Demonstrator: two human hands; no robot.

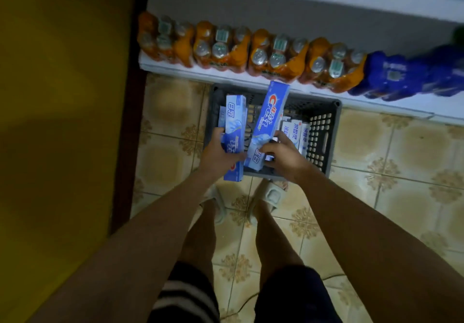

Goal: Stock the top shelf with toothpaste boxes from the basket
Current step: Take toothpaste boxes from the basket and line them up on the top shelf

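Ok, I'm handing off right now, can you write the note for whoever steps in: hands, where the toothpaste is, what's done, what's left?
Left hand: closed on a blue toothpaste box, held over the basket's left side.
Right hand: closed on the Crest box, tilted up out of the basket.
Grey basket: on the tiled floor before the low shelf of orange drink packs; white toothpaste boxes remain inside at the right.
Done: two boxes picked up.
Left: the top shelf is out of view, so how much is already stocked cannot be told. Lift both boxes up to it, then return for the rest.
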